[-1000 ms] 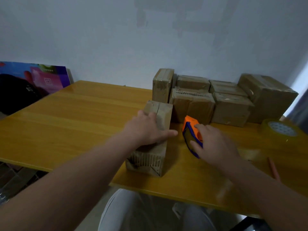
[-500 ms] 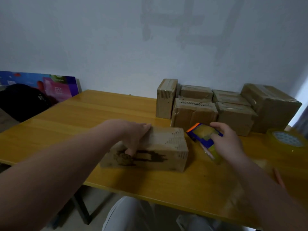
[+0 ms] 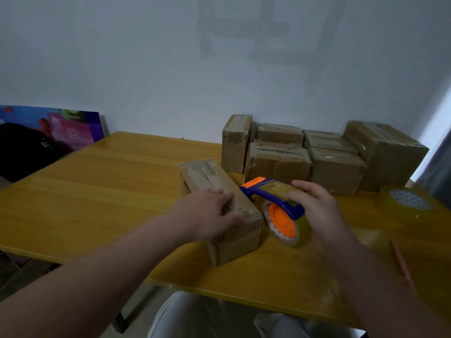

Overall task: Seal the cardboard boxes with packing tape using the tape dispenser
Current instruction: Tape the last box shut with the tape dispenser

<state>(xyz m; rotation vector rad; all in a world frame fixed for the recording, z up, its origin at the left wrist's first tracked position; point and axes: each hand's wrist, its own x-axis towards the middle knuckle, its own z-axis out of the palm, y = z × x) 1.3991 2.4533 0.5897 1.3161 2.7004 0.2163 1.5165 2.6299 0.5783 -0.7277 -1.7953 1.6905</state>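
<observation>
Head view: my left grip (image 3: 207, 213) lies flat, unclenched, on the cardboard box (image 3: 207, 174) on the yellow table (image 3: 109, 191); beside the box my right grip (image 3: 319, 211) clamps the tape dispenser (image 3: 278, 203), pale wall (image 3: 146, 69) beyond.

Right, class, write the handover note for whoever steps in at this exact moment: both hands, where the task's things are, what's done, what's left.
Left hand lies flat on the near box, steadying it.
Right hand grips the tape dispenser just right of that box.
Other boxes stand at the table back; spare tape roll far right.
Done: box positioned, dispenser in hand.
Left: tape it; the others' seals are unclear.
</observation>
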